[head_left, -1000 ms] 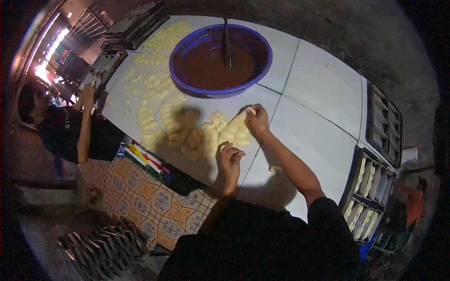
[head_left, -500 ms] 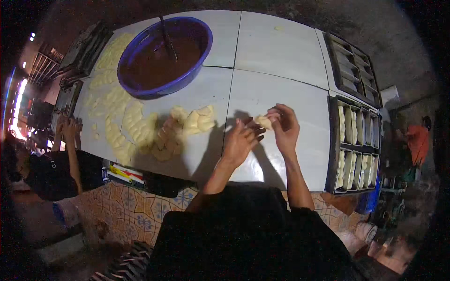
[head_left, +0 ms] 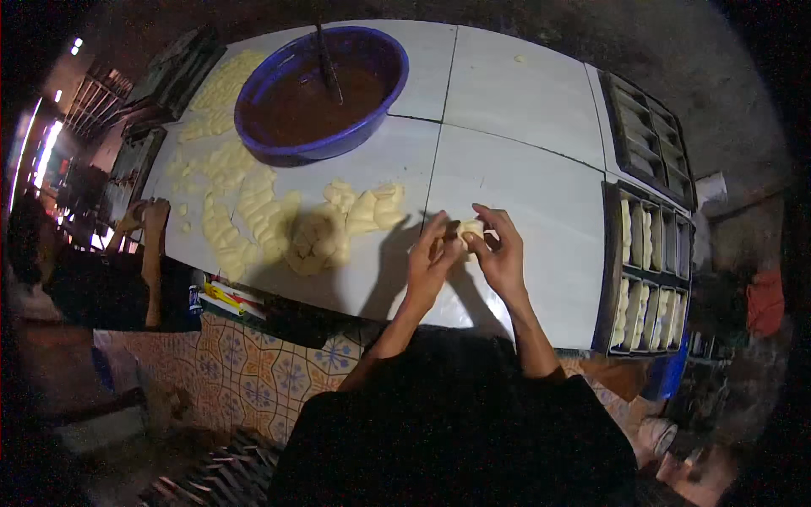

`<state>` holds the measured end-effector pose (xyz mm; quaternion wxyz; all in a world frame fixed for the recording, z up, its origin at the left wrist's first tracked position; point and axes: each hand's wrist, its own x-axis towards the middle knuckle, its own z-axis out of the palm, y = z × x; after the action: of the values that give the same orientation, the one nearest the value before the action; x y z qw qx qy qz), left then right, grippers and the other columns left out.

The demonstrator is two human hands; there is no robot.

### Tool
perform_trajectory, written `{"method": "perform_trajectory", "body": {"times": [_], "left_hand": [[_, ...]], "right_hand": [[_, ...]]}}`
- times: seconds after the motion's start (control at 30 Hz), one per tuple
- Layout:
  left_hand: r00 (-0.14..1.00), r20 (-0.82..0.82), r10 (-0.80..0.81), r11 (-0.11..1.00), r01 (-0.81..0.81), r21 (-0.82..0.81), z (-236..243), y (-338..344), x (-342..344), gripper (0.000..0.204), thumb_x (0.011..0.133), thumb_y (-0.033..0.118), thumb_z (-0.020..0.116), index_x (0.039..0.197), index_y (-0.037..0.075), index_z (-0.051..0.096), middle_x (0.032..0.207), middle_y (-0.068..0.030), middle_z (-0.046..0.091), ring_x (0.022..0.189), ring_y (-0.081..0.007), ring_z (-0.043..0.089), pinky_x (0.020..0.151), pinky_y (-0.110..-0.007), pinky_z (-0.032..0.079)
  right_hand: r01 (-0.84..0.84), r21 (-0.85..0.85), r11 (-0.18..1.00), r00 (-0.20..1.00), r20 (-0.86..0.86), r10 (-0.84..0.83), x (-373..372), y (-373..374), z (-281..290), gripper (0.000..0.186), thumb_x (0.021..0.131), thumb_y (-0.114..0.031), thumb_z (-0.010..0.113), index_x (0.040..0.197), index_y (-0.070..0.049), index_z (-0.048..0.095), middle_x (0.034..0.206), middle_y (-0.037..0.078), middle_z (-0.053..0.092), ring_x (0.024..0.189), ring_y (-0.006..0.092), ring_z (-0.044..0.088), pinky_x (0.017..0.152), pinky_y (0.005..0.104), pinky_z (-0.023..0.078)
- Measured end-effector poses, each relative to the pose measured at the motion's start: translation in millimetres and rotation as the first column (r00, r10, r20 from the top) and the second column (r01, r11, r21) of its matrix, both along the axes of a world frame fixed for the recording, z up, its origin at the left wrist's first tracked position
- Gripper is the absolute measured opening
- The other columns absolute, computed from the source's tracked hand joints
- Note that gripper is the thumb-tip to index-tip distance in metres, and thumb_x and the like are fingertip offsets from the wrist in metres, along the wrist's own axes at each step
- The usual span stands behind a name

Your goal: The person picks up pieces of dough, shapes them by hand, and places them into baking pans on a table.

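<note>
A small piece of pale dough (head_left: 470, 229) is held up between my two hands, above the white tabletop. My right hand (head_left: 502, 258) grips it, thumb and fingers pinching its right side. My left hand (head_left: 429, 264) is closed in against its left side, fingers curled and thumb at the dough. More pieces of pale dough (head_left: 376, 209) lie in a group to the left of my hands. Part of that group, including a rounded lump (head_left: 315, 245), sits in shadow.
A blue basin (head_left: 317, 155) of brown filling with a stick-like tool (head_left: 330, 72) stands far left. Black tins (head_left: 615, 262) line the right edge, several slots holding dough strips; another tin set (head_left: 646, 139) lies behind. At left, another person's hands (head_left: 152, 215) rest by the table.
My left hand has come in to the dough, its spread fingers now curled. My right hand has tilted the dough piece upright. The whole view has shifted slightly.
</note>
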<state>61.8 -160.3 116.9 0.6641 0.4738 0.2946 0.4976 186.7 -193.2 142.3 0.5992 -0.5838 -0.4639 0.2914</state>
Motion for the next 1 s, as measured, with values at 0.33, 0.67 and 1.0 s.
{"method": "perform_trajectory", "body": {"times": [0.33, 0.67, 1.0], "left_hand": [[0.983, 0.18, -0.024, 0.998, 0.035, -0.056, -12, 16, -10, 0.011, 0.086, 0.011, 0.062, 0.085, 0.001, 0.066, 0.08, -0.0023, 0.063, 0.069, -0.0091, 0.056, 0.057, -0.025, 0.043], [0.824, 0.538, -0.176, 0.895, 0.362, -0.261, 28, 181, -30, 0.069, 0.093, 0.055, 0.037, 0.122, -0.006, 0.05, 0.113, -0.021, 0.06, 0.104, -0.0256, 0.058, 0.09, -0.038, 0.047], [0.385, -0.834, -0.396, 0.909, 0.036, -0.415, -12, 392, -31, 0.09, 0.086, 0.072, 0.014, 0.079, -0.002, 0.065, 0.082, -0.0144, 0.068, 0.079, -0.0343, 0.064, 0.073, -0.043, 0.049]], "right_hand": [[-0.342, 0.018, 0.939, 0.888, 0.333, 0.317, -19, 40, -9, 0.044, 0.094, -0.045, 0.043, 0.105, -0.007, 0.064, 0.123, 0.009, 0.046, 0.113, 0.0257, 0.037, 0.094, 0.0385, 0.035], [-0.556, -0.07, 0.829, 0.8, -0.315, 0.51, 19, 70, -31, 0.114, 0.066, -0.065, 0.07, 0.149, -0.019, 0.006, 0.137, 0.009, 0.032, 0.107, 0.0196, 0.042, 0.084, 0.0381, 0.043], [-0.357, 0.009, 0.934, 0.812, -0.491, 0.315, 23, 65, -64, 0.088, 0.081, -0.039, 0.069, 0.147, -0.02, 0.015, 0.135, 0.006, 0.037, 0.106, 0.0155, 0.046, 0.081, 0.0318, 0.047]]}}
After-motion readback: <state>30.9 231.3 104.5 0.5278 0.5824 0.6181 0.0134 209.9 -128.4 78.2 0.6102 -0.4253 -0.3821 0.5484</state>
